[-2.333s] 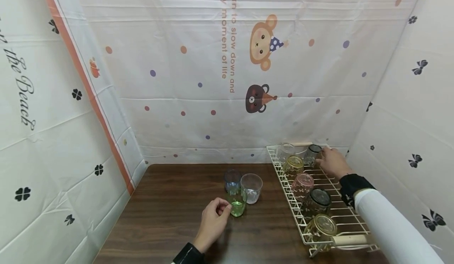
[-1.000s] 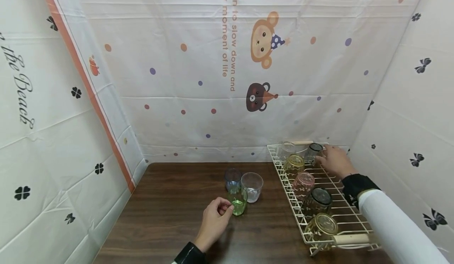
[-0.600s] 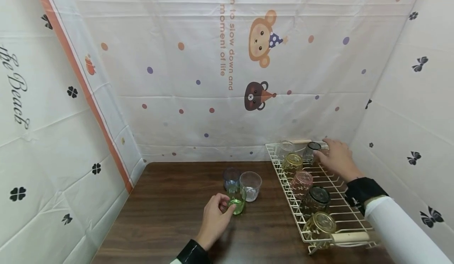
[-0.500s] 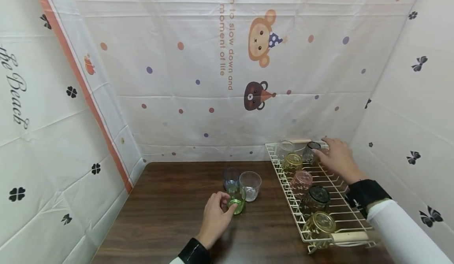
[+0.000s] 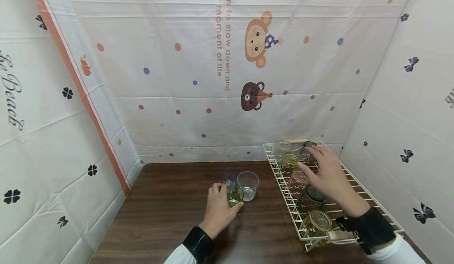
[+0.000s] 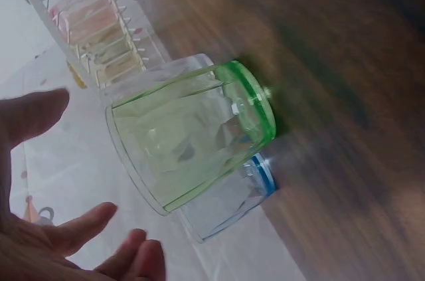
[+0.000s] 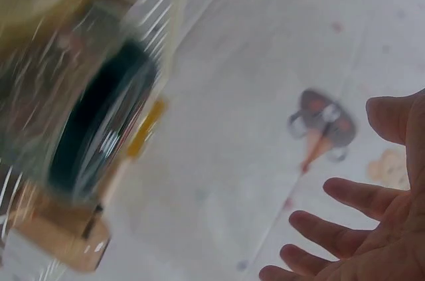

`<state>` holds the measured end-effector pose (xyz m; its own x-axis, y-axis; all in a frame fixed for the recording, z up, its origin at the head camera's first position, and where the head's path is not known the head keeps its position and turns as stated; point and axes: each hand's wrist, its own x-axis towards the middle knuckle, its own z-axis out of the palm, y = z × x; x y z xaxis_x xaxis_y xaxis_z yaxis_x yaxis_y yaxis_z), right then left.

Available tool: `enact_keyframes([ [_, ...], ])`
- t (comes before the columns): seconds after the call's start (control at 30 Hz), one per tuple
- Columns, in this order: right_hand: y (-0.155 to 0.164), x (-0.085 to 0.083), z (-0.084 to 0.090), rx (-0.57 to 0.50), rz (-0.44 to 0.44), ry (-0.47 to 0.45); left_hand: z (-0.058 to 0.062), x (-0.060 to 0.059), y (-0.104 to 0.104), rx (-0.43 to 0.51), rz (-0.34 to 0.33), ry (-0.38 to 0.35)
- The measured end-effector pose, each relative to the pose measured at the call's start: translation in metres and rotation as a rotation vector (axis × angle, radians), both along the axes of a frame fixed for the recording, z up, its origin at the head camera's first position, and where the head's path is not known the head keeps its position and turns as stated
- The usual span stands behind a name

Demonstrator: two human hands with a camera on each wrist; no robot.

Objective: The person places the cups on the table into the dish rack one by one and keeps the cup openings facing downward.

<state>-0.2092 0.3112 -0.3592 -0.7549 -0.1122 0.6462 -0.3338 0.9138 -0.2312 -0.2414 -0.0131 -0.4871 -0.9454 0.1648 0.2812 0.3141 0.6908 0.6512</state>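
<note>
My left hand is beside a green glass that stands upright on the table. Its thumb and fingers are spread to either side of the glass; in the left wrist view they are apart from the green glass. Behind it stand a clear glass and a bluish glass. My right hand hovers above the wire rack with fingers spread and nothing held. A dark grey glass sits upside down at the rack's back, partly hidden by the fingers.
The cream wire rack stands on the right of the brown table. Also on it, upside down, are a clear glass, yellow glasses, a pink glass and another dark glass. Printed sheets hang around the table.
My right hand has left the dark grey glass at the back and moved nearer and left over the rack. My left hand has spread its fingers and moved up around the green glass.
</note>
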Motion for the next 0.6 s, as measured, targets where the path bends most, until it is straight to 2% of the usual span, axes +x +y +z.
enact_keyframes([
  [0.13, -0.024, 0.020, -0.002, -0.014, 0.031, -0.061, 0.001, -0.003, 0.004, -0.022, -0.036, -0.020],
  [0.3, -0.051, 0.039, -0.012, -0.004, 0.071, -0.156, 0.001, -0.009, 0.008, -0.078, -0.062, 0.009],
  [0.6, -0.089, 0.057, -0.043, 0.000, 0.148, -0.259, 0.000, -0.016, 0.014, -0.119, -0.042, 0.043],
])
